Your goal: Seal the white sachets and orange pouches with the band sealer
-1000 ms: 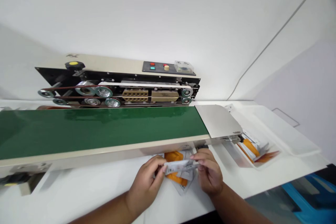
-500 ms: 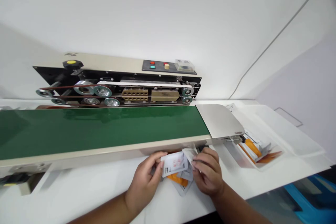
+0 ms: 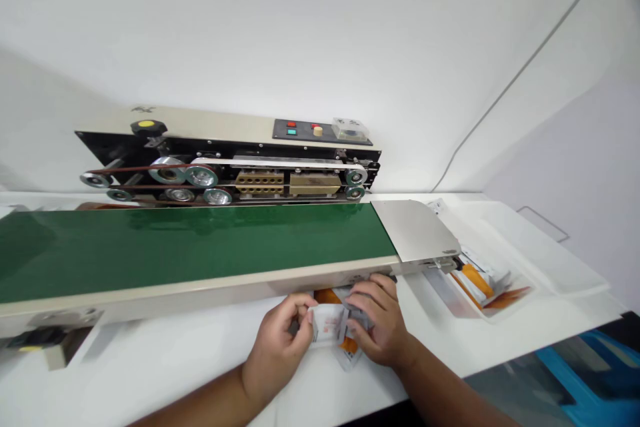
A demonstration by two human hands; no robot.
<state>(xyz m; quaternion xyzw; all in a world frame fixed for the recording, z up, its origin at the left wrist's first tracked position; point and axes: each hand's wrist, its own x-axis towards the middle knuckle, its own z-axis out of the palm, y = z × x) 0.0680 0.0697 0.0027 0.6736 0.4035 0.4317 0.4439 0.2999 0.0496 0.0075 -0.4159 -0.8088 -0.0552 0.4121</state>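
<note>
Both my hands work at the table's front edge, just below the conveyor frame. My left hand [image 3: 277,341] pinches the left side of a small white sachet [image 3: 327,325] with red print. My right hand [image 3: 379,323] curls over the sachet's right side, fingers closed on it. Under the hands lie more sachets [image 3: 346,347], white and orange, in a small loose pile on the white table [image 3: 165,367]. The sachet is held upright with its printed face toward me.
A band sealer [image 3: 230,163] with a green conveyor belt [image 3: 190,243] runs across the table behind my hands. Its metal end plate [image 3: 415,230] juts right. A white tray [image 3: 500,267] at the right holds several orange and white sachets. A blue bin [image 3: 595,367] sits lower right.
The sachet went from flat between my fingertips to upright with its printed face toward me. My right hand moved left and closed over its right side.
</note>
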